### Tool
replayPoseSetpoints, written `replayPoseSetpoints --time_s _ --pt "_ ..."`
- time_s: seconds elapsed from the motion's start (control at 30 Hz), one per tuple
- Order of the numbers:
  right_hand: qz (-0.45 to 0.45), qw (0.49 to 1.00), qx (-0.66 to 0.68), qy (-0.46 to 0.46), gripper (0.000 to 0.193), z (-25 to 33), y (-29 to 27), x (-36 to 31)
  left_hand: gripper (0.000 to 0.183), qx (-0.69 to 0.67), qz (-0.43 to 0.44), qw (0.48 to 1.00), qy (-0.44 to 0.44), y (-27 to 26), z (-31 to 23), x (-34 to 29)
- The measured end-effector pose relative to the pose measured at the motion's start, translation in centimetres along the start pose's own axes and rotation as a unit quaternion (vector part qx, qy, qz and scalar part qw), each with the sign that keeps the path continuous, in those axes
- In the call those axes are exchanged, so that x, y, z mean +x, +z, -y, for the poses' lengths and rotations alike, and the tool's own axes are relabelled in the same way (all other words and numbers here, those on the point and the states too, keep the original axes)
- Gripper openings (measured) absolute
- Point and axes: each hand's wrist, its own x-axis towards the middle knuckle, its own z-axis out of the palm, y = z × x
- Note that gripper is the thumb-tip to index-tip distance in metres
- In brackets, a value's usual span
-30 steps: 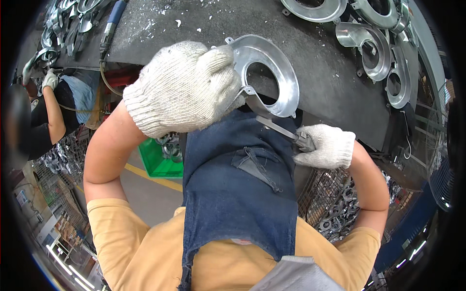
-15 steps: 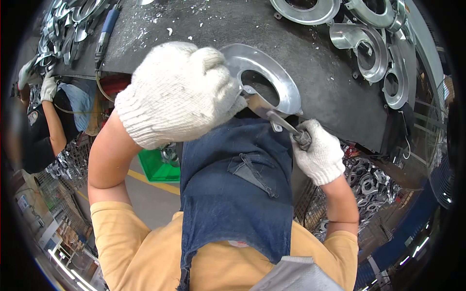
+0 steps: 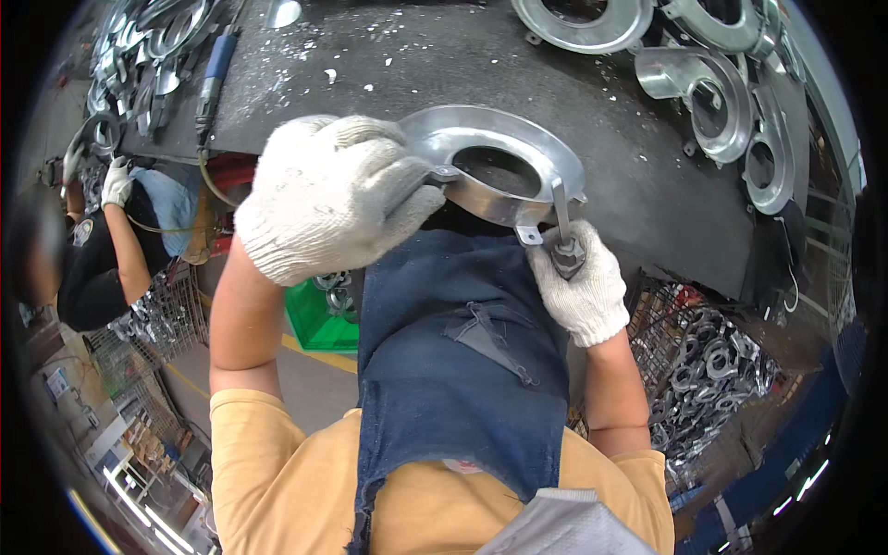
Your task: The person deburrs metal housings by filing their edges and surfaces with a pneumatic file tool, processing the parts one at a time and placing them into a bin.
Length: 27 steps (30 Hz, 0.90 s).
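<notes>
A shiny ring-shaped metal casting (image 3: 481, 198) with a large round opening and small lugs is tilted at the table's near edge, in front of my apron. My left hand (image 3: 342, 199), in a white knit glove, has its fingers closed on the casting's left side; the fingertips are partly hidden. In my right hand (image 3: 583, 287), also gloved, is a flat-bladed hand tool (image 3: 561, 208), gripped by its dark handle. Its narrow blade points away from me and lies against the ring's right side, close to a lug.
Finished-looking castings (image 3: 708, 102) lie at the table's far right, others (image 3: 153, 46) at far left by a blue-bodied air tool (image 3: 217, 69). Below are a green bin (image 3: 314, 324) and a wire basket of castings (image 3: 708, 370). A co-worker's gloved hand (image 3: 117, 182) is at left.
The tool has swung from pointing leftward across the ring's near side to pointing away at its right side. The casting has tilted and come slightly nearer; my left hand still grips it.
</notes>
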Motion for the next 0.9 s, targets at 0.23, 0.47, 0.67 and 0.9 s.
replayPoseSetpoints --time_s 0.23,0.47,0.67,0.9 --pt "0.581 0.769 0.232 0.133 0.025 -2.6 -4.1 1.6 0.021 -0.028 -0.040 0.996 -0.075 1.5 -3.8 -1.3" --pt "0.344 0.893 0.196 0.216 0.034 3.1 -2.8 0.2 0.036 -0.001 -0.033 0.990 -0.136 2.6 -9.9 -1.6" --pt "0.154 0.983 -0.008 0.101 0.037 3.3 -1.1 -0.8 0.044 0.027 0.018 0.986 -0.162 3.5 -12.7 -0.9" --pt "-0.001 0.998 -0.048 0.048 0.033 1.6 -0.7 -3.0 0.047 0.043 0.056 0.982 -0.176 3.2 -14.9 2.0"
